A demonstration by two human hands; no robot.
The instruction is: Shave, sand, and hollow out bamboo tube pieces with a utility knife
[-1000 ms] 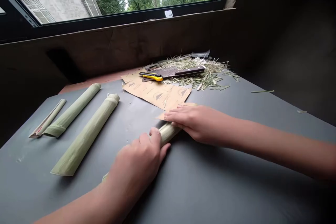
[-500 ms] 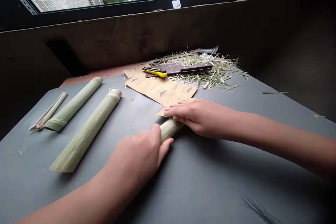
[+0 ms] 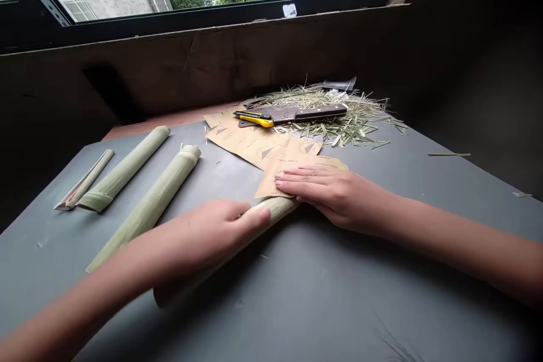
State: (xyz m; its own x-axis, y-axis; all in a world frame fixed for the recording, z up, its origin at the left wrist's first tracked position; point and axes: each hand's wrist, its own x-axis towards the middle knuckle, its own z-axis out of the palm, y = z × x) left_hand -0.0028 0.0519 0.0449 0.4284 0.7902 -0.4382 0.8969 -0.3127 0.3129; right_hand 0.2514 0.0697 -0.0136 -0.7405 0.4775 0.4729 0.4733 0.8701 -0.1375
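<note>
A pale green bamboo tube [image 3: 278, 209] lies slanting across the table in front of me. My left hand [image 3: 220, 232] is closed over its middle, thumb along the top, the other fingers hidden behind. Against the tube's far end, my right hand [image 3: 324, 192] presses a piece of brown sandpaper [image 3: 271, 181] with printing on its back. Its fingers are stretched side by side across the sheet, and the tube's tip is hidden under hand and paper.
Two bamboo tubes [image 3: 148, 206] [image 3: 127, 167] and a thin split piece [image 3: 87, 178] lie at the left. At the back are more sandpaper [image 3: 244, 144], a yellow box cutter [image 3: 258, 120], a cleaver [image 3: 320, 111] and a heap of shavings [image 3: 365, 113] below the window.
My left hand has turned and slid toward the tube's near end, exposing more of the tube. My right hand has moved slightly right, and more of the sandpaper shows.
</note>
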